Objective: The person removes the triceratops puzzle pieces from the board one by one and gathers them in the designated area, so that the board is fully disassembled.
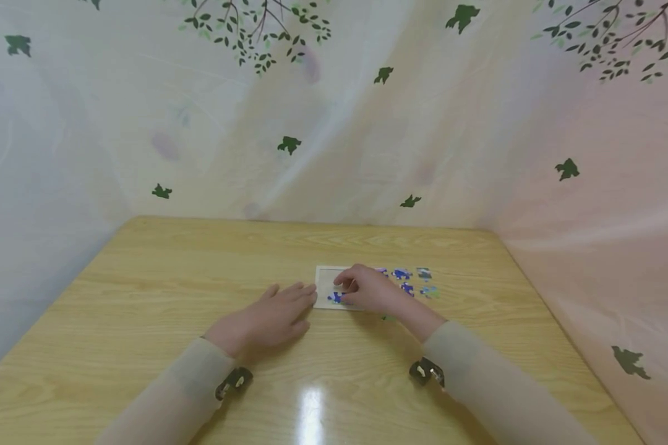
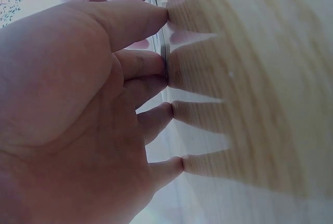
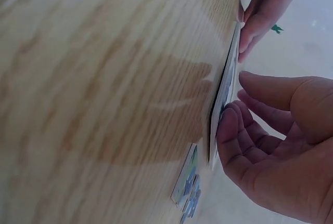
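A shallow white puzzle tray lies on the table, with a blue and white jigsaw piece inside it near the front. My left hand rests palm down with fingers extended, its fingertips on the table and against the tray's left edge. Over the tray is my right hand, hiding its right part. In the right wrist view the right hand's loosely bent fingers touch down at the tray, and the thumb stands apart from them. Nothing shows between thumb and fingers.
To the right of the tray lie several loose jigsaw pieces, among them a blue one, a grey one and a green-blue one. A printed cloth hangs behind the wooden table.
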Demonstrator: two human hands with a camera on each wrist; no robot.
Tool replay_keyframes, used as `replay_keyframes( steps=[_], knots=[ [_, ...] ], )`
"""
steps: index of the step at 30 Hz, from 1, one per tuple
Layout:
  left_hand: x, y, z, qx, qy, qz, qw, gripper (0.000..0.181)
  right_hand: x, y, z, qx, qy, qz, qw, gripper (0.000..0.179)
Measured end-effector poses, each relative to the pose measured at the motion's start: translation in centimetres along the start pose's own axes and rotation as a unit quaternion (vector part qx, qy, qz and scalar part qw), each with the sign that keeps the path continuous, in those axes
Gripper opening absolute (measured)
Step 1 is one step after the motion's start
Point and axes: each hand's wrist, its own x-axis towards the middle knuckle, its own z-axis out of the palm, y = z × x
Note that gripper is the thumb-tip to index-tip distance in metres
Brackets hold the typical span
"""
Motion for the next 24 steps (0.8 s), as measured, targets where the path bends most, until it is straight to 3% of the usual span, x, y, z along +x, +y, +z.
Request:
replay_keyframes(
  steps=[10,24],
  knots=[
    [-0.22,0.35,-0.28,-0.002,-0.003,-0.005,1.0000,0.062,0.21,-0.04,0.23,-0.010,-0.021,0.000,0.9997,0.032],
    [-0.27,0.49,-0.32,-0.009,-0.004,-0.007,0.9999,0.062,0.14,0.02,0.33,-0.010,-0.020,0.013,0.9997,0.025]
  ],
)
